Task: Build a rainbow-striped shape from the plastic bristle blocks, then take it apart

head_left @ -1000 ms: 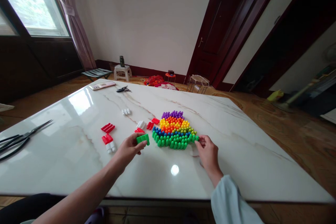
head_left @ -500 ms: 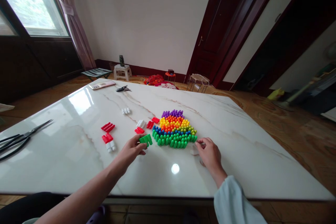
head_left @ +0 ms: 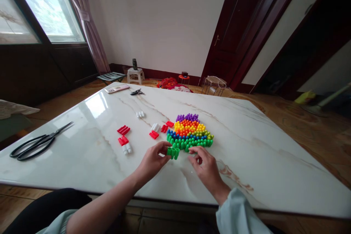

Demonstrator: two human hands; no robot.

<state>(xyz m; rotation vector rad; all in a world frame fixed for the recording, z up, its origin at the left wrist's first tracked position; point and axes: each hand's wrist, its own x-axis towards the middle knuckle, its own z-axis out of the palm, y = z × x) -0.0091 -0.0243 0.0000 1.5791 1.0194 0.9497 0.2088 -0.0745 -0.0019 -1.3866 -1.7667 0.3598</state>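
Observation:
Between its thumb and fingers my left hand (head_left: 155, 157) pinches a green piece (head_left: 173, 153) made of several joined tubes, just in front of the bead cluster. My right hand (head_left: 203, 161) is to the right of that piece, thumb and index finger curved toward each other with a gap; no object shows between them. Behind both hands lies a colourful cluster (head_left: 189, 129) of rounded pieces, in bands of purple, orange, yellow, blue and green. Left of it are red pieces (head_left: 154, 135) and white pieces (head_left: 155, 127).
Large black-handled scissors (head_left: 41, 140) lie at the left of the marble table (head_left: 263, 161). More red pieces (head_left: 123, 129) and white pieces (head_left: 127, 148) sit nearer the middle. A phone (head_left: 117, 89) and small pliers (head_left: 137, 92) are near the far edge.
My left hand has brought the green piece rightward and nearer. My right hand has come leftward, closer to it. The camera view has shifted left.

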